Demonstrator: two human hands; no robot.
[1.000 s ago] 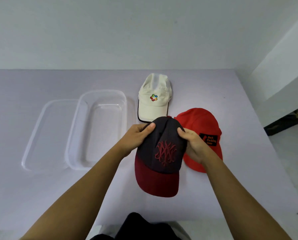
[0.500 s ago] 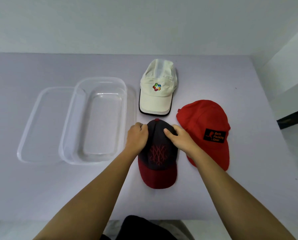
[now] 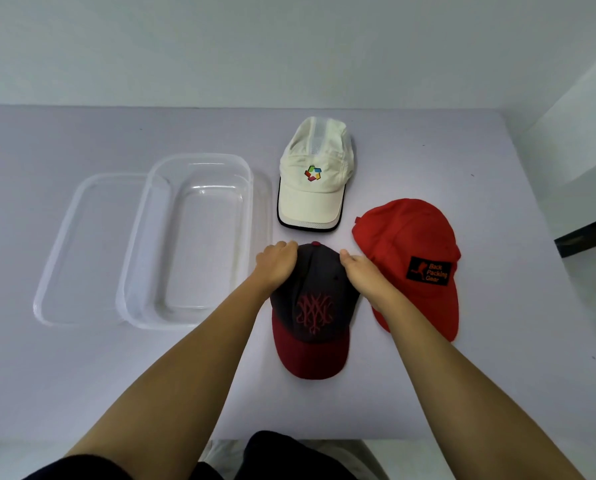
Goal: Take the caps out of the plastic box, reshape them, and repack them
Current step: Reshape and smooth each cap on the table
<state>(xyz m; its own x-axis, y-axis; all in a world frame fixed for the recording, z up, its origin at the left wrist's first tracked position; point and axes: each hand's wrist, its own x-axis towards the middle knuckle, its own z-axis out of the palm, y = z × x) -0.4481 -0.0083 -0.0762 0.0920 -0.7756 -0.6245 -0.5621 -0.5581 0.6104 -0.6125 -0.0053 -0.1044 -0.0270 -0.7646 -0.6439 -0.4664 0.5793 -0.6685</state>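
The dark cap [image 3: 319,306], held above the table [image 3: 462,393] one second ago, now rests on it, brim toward the person, between the plastic box [image 3: 189,161] and the red cap [image 3: 410,237]. The box holds nothing, so repacking likely comes next. The left hand [image 3: 277,263] and right hand [image 3: 362,271] flank the crown with forearms extended. The fingers are curled together round the crown sides, gripping it.
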